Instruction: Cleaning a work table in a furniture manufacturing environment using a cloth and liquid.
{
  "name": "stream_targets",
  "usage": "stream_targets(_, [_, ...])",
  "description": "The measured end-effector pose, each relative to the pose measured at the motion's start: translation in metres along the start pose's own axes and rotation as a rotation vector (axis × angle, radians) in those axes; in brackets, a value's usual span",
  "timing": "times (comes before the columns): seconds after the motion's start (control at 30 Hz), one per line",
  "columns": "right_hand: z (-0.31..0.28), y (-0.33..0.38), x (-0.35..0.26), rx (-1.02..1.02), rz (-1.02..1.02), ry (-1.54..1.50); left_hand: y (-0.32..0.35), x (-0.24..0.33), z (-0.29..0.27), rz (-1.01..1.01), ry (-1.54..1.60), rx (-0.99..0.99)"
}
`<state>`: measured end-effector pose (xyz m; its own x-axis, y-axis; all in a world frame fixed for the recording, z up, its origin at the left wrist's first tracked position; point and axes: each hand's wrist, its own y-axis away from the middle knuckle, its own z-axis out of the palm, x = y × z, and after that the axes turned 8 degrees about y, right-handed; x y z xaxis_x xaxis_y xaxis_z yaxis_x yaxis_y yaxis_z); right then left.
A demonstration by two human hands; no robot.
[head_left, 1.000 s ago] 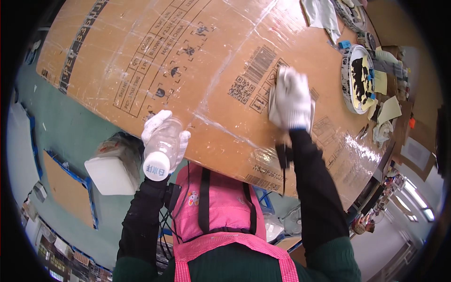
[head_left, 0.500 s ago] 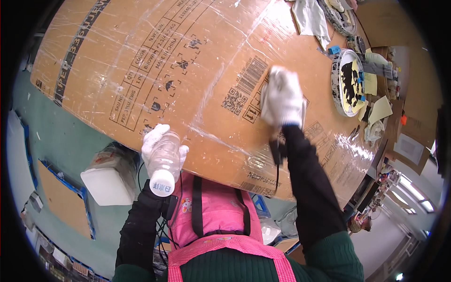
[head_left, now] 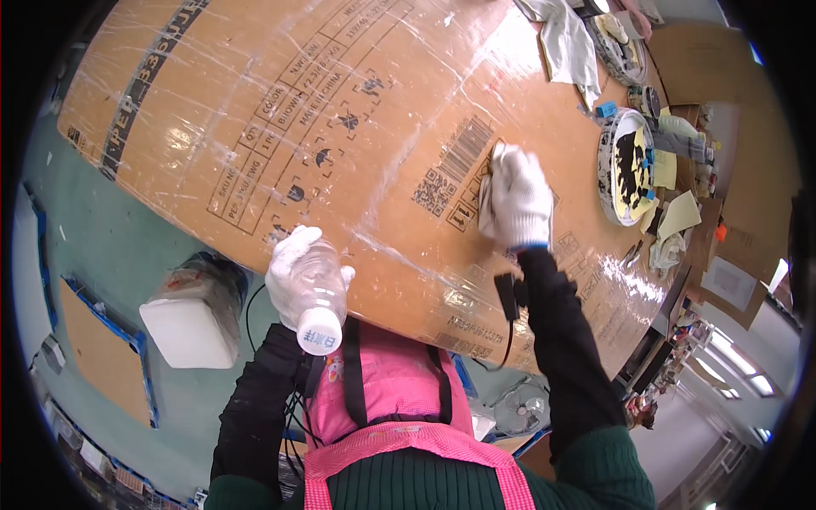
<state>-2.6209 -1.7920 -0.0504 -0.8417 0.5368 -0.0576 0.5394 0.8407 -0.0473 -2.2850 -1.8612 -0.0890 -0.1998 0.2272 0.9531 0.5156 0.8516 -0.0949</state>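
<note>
My left hand (head_left: pixel 289 263), in a white knit glove, is wrapped round a clear plastic bottle (head_left: pixel 319 276). The bottle leans with its white cap toward me, over the near edge of a large cardboard surface (head_left: pixel 374 170) covered in clear film and printed marks. On that cardboard, right of a barcode, rests my right hand (head_left: pixel 520 200), gloved in white too. Its fingers are closed over a crumpled pale grey cloth (head_left: pixel 486 208), most of which the hand hides. A small black device (head_left: pixel 507 296) with a cable hangs by the right wrist.
To the right sits an oval tray (head_left: pixel 607 170) smeared with black and yellow. Beyond it lie a white cloth (head_left: pixel 568 51) and a second stained tray (head_left: pixel 625 59). Paper scraps (head_left: pixel 680 212) lie near the right edge. A white bin (head_left: pixel 191 327) stands on the floor at left.
My right hand has moved slightly down in the view and is less blurred. My left hand and the bottle have shifted a little right. The cardboard and trays have shifted slightly in view.
</note>
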Motion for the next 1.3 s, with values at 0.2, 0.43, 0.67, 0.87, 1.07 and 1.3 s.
stream_targets(0.2, [0.009, -0.009, 0.004, 0.016, -0.016, -0.034, -0.006, 0.011, 0.007, -0.079, 0.086, 0.209])
stream_targets(0.43, [-0.005, 0.026, -0.043, -0.081, 0.008, -0.053, 0.001, -0.003, 0.008, -0.037, 0.133, 0.248])
stream_targets(0.67, [0.007, -0.028, -0.128, -0.011, -0.419, -0.195, 0.006, -0.015, 0.004, 0.036, 0.089, 0.241])
stream_targets(0.87, [0.025, -0.106, -0.152, 0.147, -0.153, -0.19, -0.002, -0.014, -0.005, 0.137, 0.045, 0.088])
stream_targets(1.07, [0.018, 0.032, -0.173, -0.063, -0.861, -0.393, 0.021, -0.013, 0.007, -0.193, 0.764, 0.431])
stream_targets(1.3, [0.02, 0.072, 0.011, 0.183, -0.291, -0.152, 0.016, 0.026, 0.004, -0.286, 0.837, 0.214])
